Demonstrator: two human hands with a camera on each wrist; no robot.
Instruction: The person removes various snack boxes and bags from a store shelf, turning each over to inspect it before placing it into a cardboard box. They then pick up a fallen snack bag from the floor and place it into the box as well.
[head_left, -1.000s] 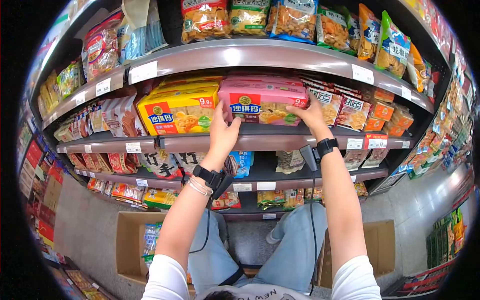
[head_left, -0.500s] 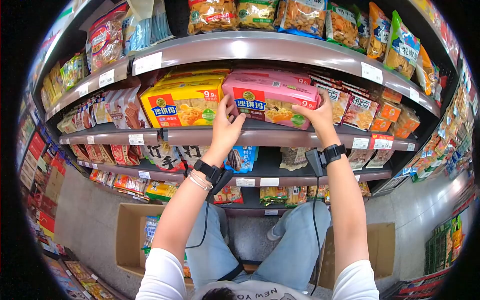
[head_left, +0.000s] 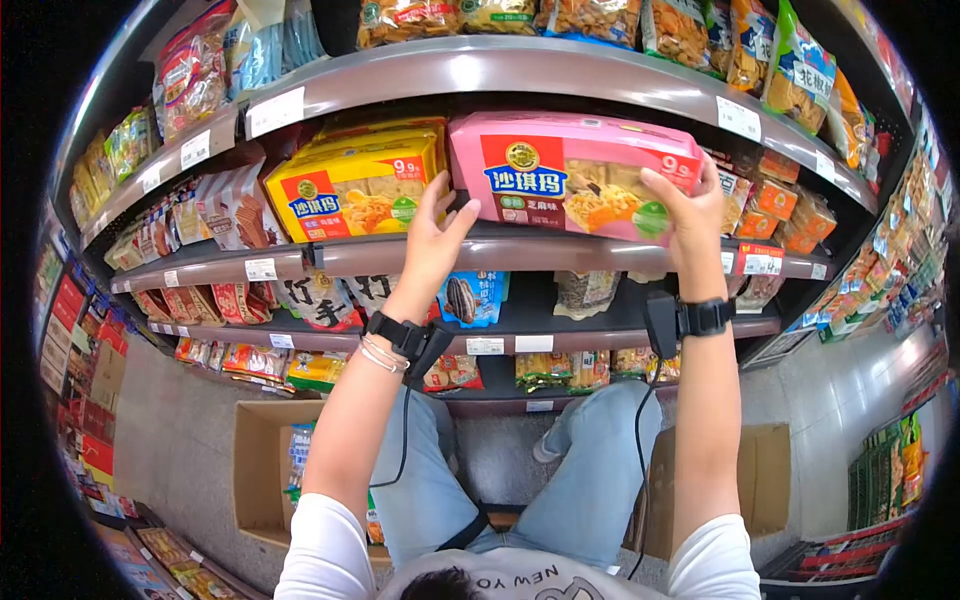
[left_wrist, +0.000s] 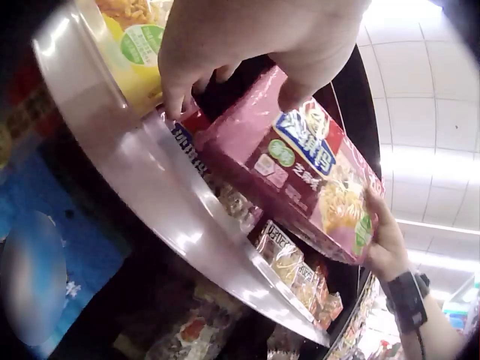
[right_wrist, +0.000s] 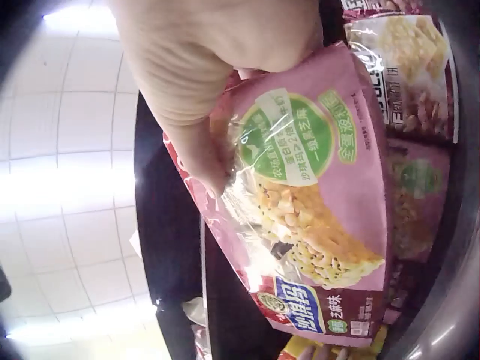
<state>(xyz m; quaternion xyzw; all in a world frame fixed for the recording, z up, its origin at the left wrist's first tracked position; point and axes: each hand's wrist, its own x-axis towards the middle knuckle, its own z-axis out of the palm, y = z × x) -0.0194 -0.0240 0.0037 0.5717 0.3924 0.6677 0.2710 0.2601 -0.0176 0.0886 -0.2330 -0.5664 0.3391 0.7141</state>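
A pink bag of sachima (head_left: 610, 140) with a yellow round logo is tilted out from the middle shelf, raised at the shelf's front edge. My right hand (head_left: 693, 215) grips its right end, thumb across the front face and fingers behind; in the right wrist view the thumb (right_wrist: 199, 157) presses the clear window. At its left end is my left hand (head_left: 432, 235), fingers loosely spread and the thumb right at the bag's corner. Yellow sachima bags (head_left: 350, 195) stand left of that hand. Another pink bag (right_wrist: 420, 199) sits on the shelf behind the held one.
An upper shelf edge (head_left: 400, 70) with bagged snacks overhangs the bags. The middle shelf's lip (head_left: 480, 257) runs below the hands. Red snack packs and orange boxes (head_left: 775, 205) stand to the right. Cardboard boxes (head_left: 262, 470) sit on the floor beside the legs.
The pink bag has come forward and up out of its row, swinging rightward with my right hand. My left hand has slid slightly left, off the bag's front face.
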